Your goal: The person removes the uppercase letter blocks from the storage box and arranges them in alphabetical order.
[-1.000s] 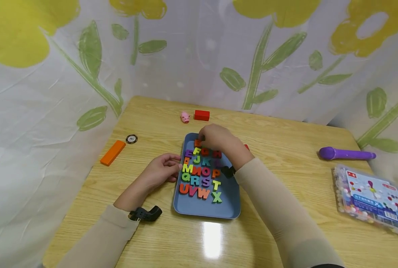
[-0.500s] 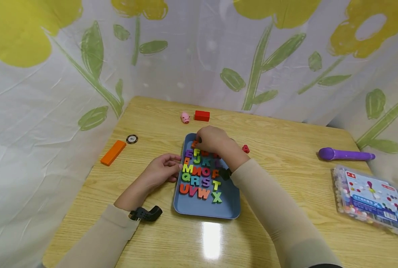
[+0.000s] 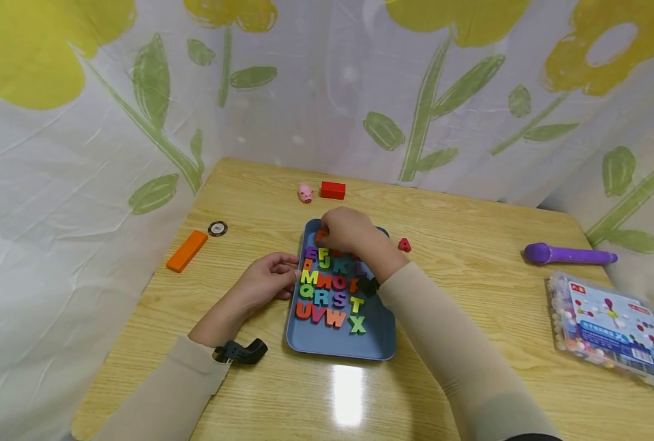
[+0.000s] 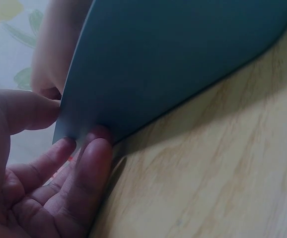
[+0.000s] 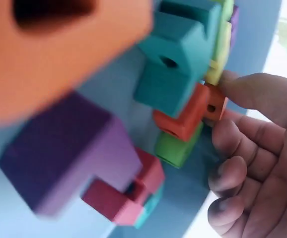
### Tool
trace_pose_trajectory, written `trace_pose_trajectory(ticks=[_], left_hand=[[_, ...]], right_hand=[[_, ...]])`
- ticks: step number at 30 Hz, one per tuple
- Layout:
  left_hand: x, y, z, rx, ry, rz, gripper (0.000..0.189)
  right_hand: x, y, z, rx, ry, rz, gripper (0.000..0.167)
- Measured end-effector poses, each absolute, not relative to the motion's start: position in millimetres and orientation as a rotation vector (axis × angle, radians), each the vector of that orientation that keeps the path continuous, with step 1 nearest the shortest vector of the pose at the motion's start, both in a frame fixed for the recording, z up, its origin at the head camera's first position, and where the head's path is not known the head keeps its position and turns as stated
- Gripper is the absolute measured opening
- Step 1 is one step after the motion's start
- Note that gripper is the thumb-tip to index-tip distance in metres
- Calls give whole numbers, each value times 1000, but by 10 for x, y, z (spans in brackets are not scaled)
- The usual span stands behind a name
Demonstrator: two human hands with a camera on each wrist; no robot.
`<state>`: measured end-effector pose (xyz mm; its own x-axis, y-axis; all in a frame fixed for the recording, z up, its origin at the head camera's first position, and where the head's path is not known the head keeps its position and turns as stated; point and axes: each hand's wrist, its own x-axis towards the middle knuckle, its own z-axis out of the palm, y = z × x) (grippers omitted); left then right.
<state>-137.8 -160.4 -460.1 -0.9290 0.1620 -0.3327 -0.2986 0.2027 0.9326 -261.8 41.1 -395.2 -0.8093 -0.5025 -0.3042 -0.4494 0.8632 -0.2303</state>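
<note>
A blue tray (image 3: 340,348) holds rows of colourful letter blocks, such as a yellow M (image 3: 309,277) and a green X (image 3: 357,324). At its far left corner, my right hand (image 3: 349,229) pinches an orange letter block (image 5: 214,103) between thumb and index finger; the other fingers curl loosely below. The hand and forearm cover part of the upper rows. My left hand (image 3: 263,282) is at the tray's left side, its thumb at the rim and its fingertips (image 4: 96,148) against the outer wall.
A red letter A (image 3: 405,245) lies right of the tray. Behind it are a pink toy pig (image 3: 305,193) and a red block (image 3: 333,190). An orange block (image 3: 187,251) and a round chip (image 3: 217,228) lie left; a purple stick (image 3: 569,254) and a plastic case (image 3: 610,324) lie right.
My right hand has shifted slightly left with the orange letter, nearer the tray's left wall. The red A, mostly hidden by the arm before, now shows. My left hand has stayed put.
</note>
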Motion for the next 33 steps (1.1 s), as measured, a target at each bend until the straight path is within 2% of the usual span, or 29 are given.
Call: trace_pose_trajectory(ticks=[7, 14, 21, 33], left_hand=[[-1392, -1573, -4616, -143, 2125, 1757, 44], [-1400, -1569, -4606, -173, 2132, 1738, 45], [-1401, -1622, -4610, -169, 2139, 1722, 47], [-1408, -1607, -4626, -128, 2127, 1737, 50]], right_hand=[[-2619, 772, -3709, -750, 2746, -350, 28], [-2656, 1593, -3568, -596, 2823, -505, 33], [-2624, 2339, -3776, -405, 2793, -531, 36], [-2603, 2561, -4189, -337, 2740, -585, 37]])
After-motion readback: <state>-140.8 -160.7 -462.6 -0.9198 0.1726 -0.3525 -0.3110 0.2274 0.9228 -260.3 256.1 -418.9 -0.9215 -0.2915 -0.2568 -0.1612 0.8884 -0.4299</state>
